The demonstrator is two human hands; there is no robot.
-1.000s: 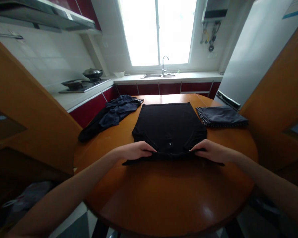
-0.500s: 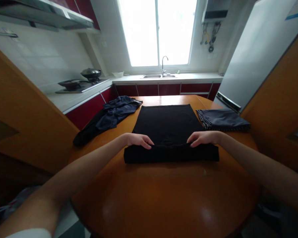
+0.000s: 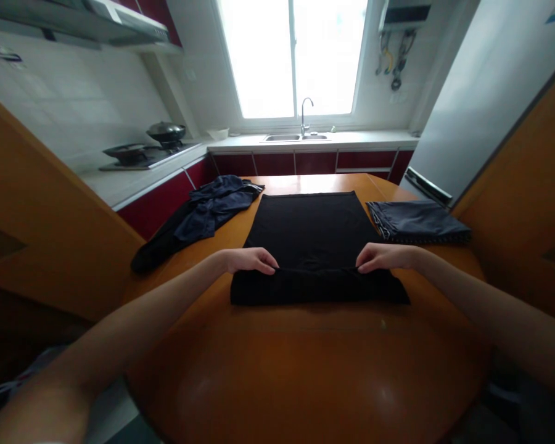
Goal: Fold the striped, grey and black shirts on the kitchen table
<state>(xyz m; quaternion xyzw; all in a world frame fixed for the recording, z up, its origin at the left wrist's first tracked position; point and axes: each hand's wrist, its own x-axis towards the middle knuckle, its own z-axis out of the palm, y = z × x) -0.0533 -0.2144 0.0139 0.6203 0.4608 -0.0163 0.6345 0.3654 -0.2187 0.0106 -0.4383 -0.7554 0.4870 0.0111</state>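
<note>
A black shirt (image 3: 312,225) lies flat on the wooden table (image 3: 296,364), its near end turned over into a wide band across the front. My left hand (image 3: 254,260) pinches the folded edge left of centre, thumb against fingers. On the right, my right hand (image 3: 377,256) grips the same edge in a similar pinch. Both hands rest low over the cloth, with the band of fabric hanging toward me beneath them. The fingertips under the edge are partly hidden.
A crumpled heap of dark clothes (image 3: 208,209) lies at the table's left edge. Folded dark grey cloth (image 3: 419,221) sits at the right. Beyond the table are a sink (image 3: 282,137), a stove with pans (image 3: 166,132) and a fridge (image 3: 481,105).
Both hands have carried the shirt's near edge away from me and laid it over, forming the band. Over the last half second they have moved slightly apart, still gripping it.
</note>
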